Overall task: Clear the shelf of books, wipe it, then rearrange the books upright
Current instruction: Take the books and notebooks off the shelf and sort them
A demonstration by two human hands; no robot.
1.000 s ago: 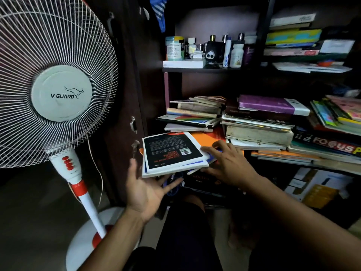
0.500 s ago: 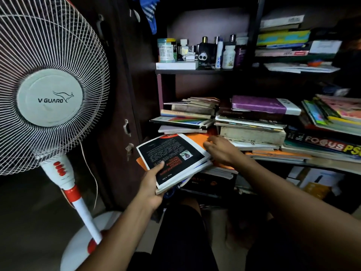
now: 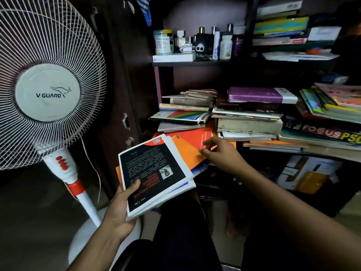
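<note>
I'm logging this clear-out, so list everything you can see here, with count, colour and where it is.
black-covered book: one, black with white border, top of the small stack held at lower centre
orange books: at least two, orange, half off the shelf front
book piles: several flat stacks, mixed colours, middle shelf
bottles and jars: about ten, mostly white and black, upper shelf
pedestal fan: one, white with red trim, left
boxes: a few, white and yellow, under the shelf, right
left hand: grips the held stack
right hand: fingers on the orange books
</note>
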